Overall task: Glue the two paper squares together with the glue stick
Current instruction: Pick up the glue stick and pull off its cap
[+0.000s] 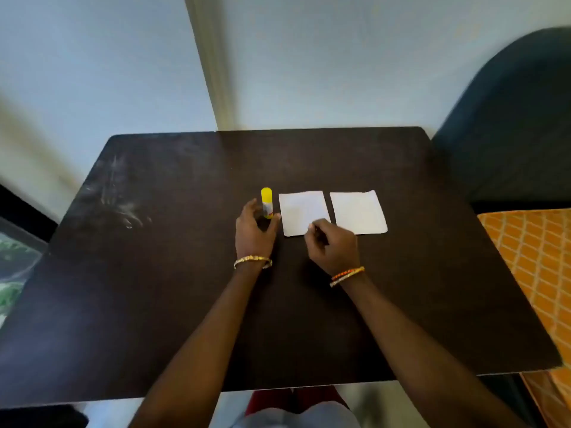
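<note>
A dark brown worktop [154, 273] fills most of the view from above, with pale scuff marks toward its far left. Near its middle a yellow glue stick [266, 202] stands upright, cap on.

Just right of the glue stick lies a white paper square [301, 208], flat on the surface. A second white paper square [358, 211] lies flat just right of the first, a narrow dark gap between them.

The left hand [254, 231], a gold bangle [252, 261] at its wrist, curls around the base of the glue stick, thumb on one side and fingers on the other. The grip looks loosely open; whether the fingers touch the stick cannot be told, as the hand hides its base.

The right hand [332, 245], wearing orange and gold bracelets [347, 275], rests at the near right corner of the first square, right of the glue stick. Its fingers are bunched and cover that corner; whether they pinch the paper cannot be told.

Beyond the glue stick is a pale wall, blurred. Far right of it, a dark chair [519, 118] and orange patterned fabric [537, 261] are cut off by the frame edge.
</note>
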